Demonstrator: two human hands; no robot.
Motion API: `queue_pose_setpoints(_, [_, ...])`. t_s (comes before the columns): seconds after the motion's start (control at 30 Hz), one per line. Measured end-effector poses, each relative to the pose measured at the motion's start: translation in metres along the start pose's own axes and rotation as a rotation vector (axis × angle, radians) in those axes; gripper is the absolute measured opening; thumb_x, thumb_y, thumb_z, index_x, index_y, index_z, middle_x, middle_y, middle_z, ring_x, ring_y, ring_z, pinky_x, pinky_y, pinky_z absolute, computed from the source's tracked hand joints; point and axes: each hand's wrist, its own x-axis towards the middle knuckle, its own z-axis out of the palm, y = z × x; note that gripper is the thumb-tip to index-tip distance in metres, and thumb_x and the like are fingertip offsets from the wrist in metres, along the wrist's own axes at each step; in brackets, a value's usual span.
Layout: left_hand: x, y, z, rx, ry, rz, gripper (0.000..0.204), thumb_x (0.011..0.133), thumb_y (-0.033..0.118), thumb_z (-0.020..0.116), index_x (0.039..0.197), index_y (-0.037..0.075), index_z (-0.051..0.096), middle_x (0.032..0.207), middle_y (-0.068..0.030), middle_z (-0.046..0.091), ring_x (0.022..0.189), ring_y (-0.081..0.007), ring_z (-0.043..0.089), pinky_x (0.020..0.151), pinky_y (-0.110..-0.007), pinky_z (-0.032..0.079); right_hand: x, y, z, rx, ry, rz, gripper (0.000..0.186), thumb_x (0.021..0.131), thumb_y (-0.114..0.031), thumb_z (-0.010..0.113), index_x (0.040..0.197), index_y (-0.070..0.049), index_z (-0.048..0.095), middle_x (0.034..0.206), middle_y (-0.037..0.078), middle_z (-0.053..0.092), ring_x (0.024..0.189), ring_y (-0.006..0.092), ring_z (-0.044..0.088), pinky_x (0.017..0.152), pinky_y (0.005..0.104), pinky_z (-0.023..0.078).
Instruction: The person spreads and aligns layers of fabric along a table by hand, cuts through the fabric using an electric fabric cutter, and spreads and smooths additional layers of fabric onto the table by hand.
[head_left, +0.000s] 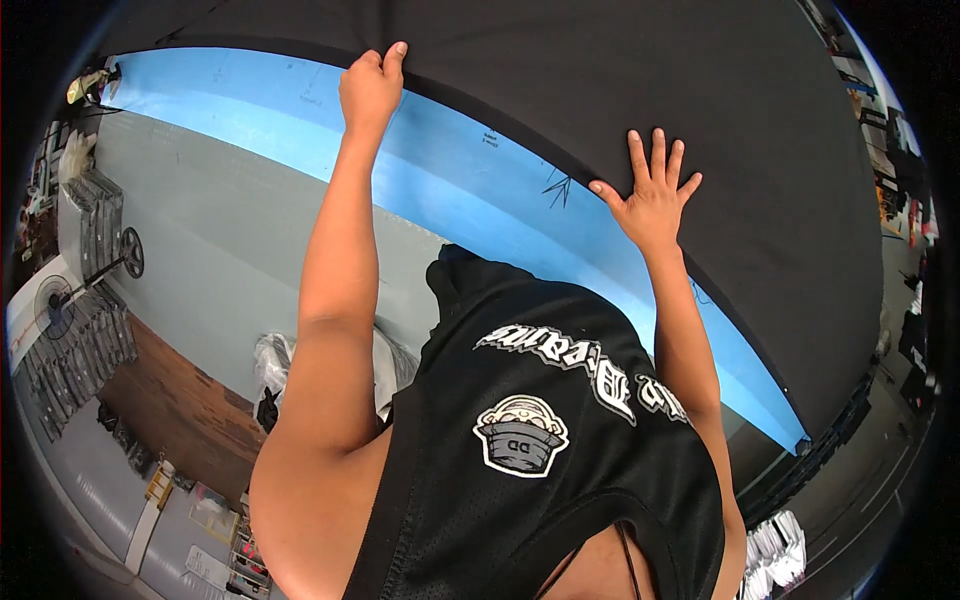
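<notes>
A wide spread of black fabric (560, 70) covers the far part of the work surface, its near edge running in a long curve over a light blue sheet (440, 190). At that edge my left hand (372, 90) is closed, fingers curled and thumb pointing away, pinching the fabric's border. Further right, my right hand (652, 205) lies flat on the black fabric with its fingers spread, the thumb at the edge. Small dark pen marks (558, 187) show on the blue sheet near that thumb.
A grey table surface (230, 200) borders the blue sheet on the near left. Left of it are a standing fan (55, 305) and several hanging plastic-covered bundles (95, 220). Clear plastic wrap (272, 365) sits beside my left upper arm. White bundles (775, 550) are at lower right.
</notes>
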Motion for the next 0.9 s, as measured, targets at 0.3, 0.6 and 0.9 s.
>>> queue_pose_setpoints(0.3, [-0.003,0.065,-0.035,0.270,0.092,0.403,0.054,0.072,0.055,0.068,0.094,0.005,0.066,0.098,-0.0132,0.065,0.096,-0.0321,0.060,0.079,-0.043,0.047,-0.002,0.006,0.006,-0.022,0.053,-0.006,0.083,0.072,-0.075,0.049,0.141,-0.029,0.035,0.149,0.008,0.026,0.139,0.0364,0.015,0.097,0.0737,0.009])
queue_pose_setpoints(0.6, [-0.064,0.142,0.073,0.298,-0.491,1.395,0.095,0.063,0.066,0.065,0.143,0.030,0.029,0.148,0.0021,0.029,0.139,-0.0214,0.019,0.111,-0.057,0.013,-0.026,0.033,-0.013,-0.003,0.084,-0.009,0.088,0.069,-0.068,0.060,0.141,-0.027,0.033,0.147,0.008,0.028,0.138,0.0346,0.019,0.097,0.0733,0.013])
queue_pose_setpoints(0.9, [-0.075,0.168,0.069,0.324,-0.546,1.434,0.093,0.064,0.071,0.060,0.143,0.034,0.027,0.149,0.0041,0.026,0.140,-0.0233,0.016,0.109,-0.063,0.010,-0.087,0.134,-0.011,-0.023,0.038,0.104,0.096,0.062,-0.072,0.062,0.143,-0.030,0.030,0.150,0.005,0.023,0.140,0.0333,0.014,0.102,0.0697,0.011])
